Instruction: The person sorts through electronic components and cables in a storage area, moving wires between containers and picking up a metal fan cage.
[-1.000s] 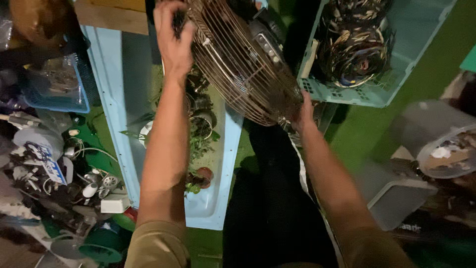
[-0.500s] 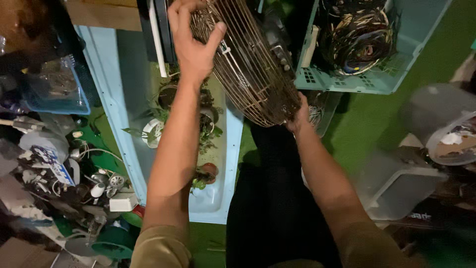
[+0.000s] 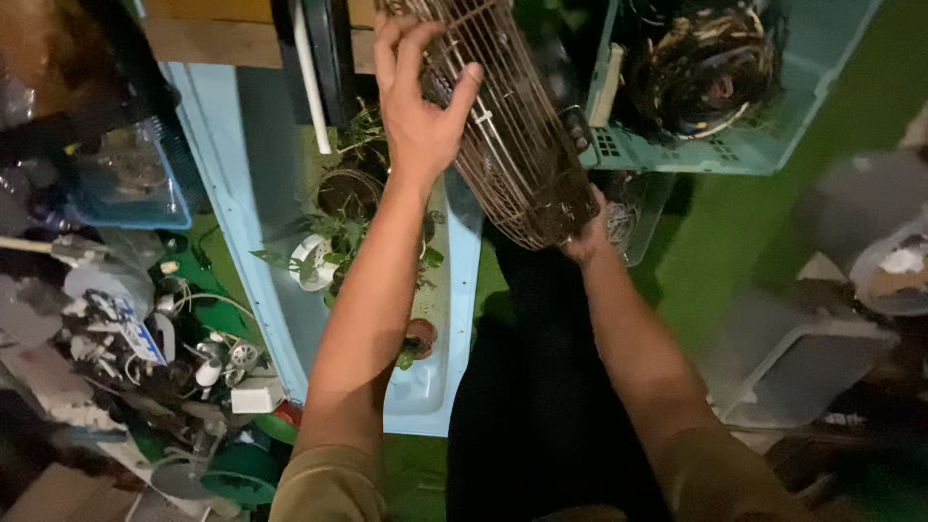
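I hold a rusty brown wire fan guard (image 3: pixel 512 145) up in front of me, turned nearly edge-on. My left hand (image 3: pixel 418 106) grips its upper left rim, fingers curled over the wires. My right hand (image 3: pixel 586 232) holds the lower rim from underneath, mostly hidden behind the cage. Below the guard lies a pale blue tray (image 3: pixel 261 251) with small potted plants (image 3: pixel 333 246).
A teal plastic crate (image 3: pixel 715 150) holding dark round parts and cables stands at the upper right. Green floor (image 3: pixel 735 251) runs to the right. A clutter of small parts and wires (image 3: pixel 145 338) fills the left. A grey plastic bin (image 3: pixel 802 367) sits lower right.
The fan guard has swung from facing me to nearly edge-on and shifted left. My left hand has slid along its rim towards the middle of the view.
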